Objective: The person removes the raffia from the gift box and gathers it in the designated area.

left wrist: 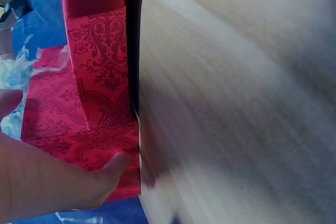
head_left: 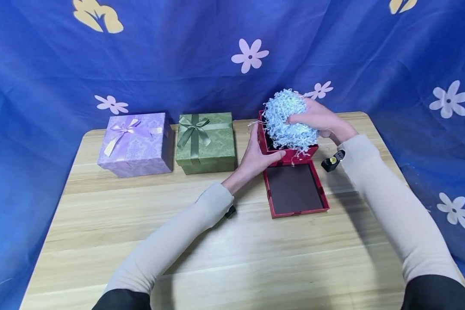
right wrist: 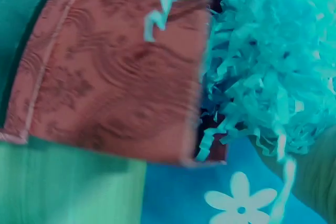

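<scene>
Hands point(head_left: 253, 159) point(head_left: 320, 118) flank blue paper shreds point(head_left: 283, 117) over red box point(head_left: 307, 152).

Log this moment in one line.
left hand: touches red box | right hand: grips shredded paper | lid: in front of box

Between the sleeves point(head_left: 178, 239) I read free tabletop point(head_left: 275, 254) up to the red lid point(head_left: 296, 189). Left hand point(head_left: 253, 158) occupies the gap between green box point(head_left: 209, 148) and red box point(head_left: 310, 151); blue paper shreds point(head_left: 283, 113) crowd the latter's mouth; curtain point(head_left: 201, 51) behind.
</scene>
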### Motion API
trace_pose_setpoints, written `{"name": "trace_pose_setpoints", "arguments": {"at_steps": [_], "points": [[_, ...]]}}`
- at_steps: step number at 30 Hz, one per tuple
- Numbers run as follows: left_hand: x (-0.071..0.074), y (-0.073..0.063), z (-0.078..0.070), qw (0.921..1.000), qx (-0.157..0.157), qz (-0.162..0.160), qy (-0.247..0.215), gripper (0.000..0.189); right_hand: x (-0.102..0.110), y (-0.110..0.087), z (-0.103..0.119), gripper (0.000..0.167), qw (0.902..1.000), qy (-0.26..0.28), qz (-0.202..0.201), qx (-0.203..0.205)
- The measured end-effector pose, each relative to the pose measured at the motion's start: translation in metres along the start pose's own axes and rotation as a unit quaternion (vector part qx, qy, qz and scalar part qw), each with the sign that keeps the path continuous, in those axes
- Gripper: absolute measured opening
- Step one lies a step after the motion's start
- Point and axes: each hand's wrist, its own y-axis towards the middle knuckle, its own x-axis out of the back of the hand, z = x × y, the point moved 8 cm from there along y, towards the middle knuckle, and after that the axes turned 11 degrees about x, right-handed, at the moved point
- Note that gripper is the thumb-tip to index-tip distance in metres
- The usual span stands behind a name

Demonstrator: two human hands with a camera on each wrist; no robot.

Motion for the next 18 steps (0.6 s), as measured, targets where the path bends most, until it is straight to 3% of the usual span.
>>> {"name": "trace_pose_setpoints", "arguments": {"at_steps": [6, 9, 12, 14, 18], "points": [[0.000, -0.001, 0.001, 1.0000, -0.005, -0.005, -0.005, 0.122, 0.020, -0.012, 0.018, 0.046, 0.9949, 0.097, -0.027, 0.000], [-0.001, -0.001, 0.001, 0.9998, -0.012, -0.006, -0.011, 0.121, 0.039, -0.021, 0.029, 0.032, 0.9950, 0.084, -0.052, 0.010], [-0.001, 0.001, 0.000, 0.9998, -0.014, -0.008, -0.010, 0.119, 0.057, -0.030, 0.040, 0.031, 0.9918, 0.100, -0.077, 0.019], [-0.002, 0.002, 0.000, 0.9998, -0.015, -0.010, -0.006, 0.116, 0.068, -0.035, 0.045, 0.035, 0.9868, 0.133, -0.089, 0.024], [-0.002, 0.005, 0.000, 0.9998, -0.017, -0.011, 0.003, 0.113, 0.087, -0.043, 0.051, 0.046, 0.9675, 0.224, -0.113, 0.034]]}}
